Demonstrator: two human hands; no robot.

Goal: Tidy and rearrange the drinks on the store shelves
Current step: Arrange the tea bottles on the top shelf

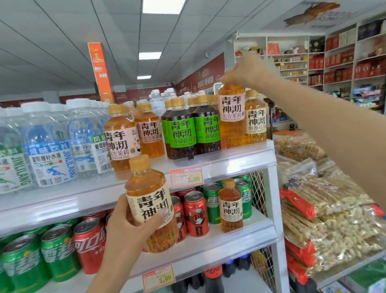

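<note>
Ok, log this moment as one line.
left hand: holds cream-label bottle | right hand: grips pink-label bottle top, at top shelf

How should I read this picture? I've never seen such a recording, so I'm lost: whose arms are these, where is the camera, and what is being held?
There is no machine: these are a person's own arms, filmed by one wide camera worn on the head. The left hand holds a cream-labelled tea bottle in front of the shelves. The right hand grips the top of a pink-labelled tea bottle at the right end of the top shelf. That shelf also carries water bottles and dark green-labelled teas. The shelf below holds red cans, green cans and one lone tea bottle.
</note>
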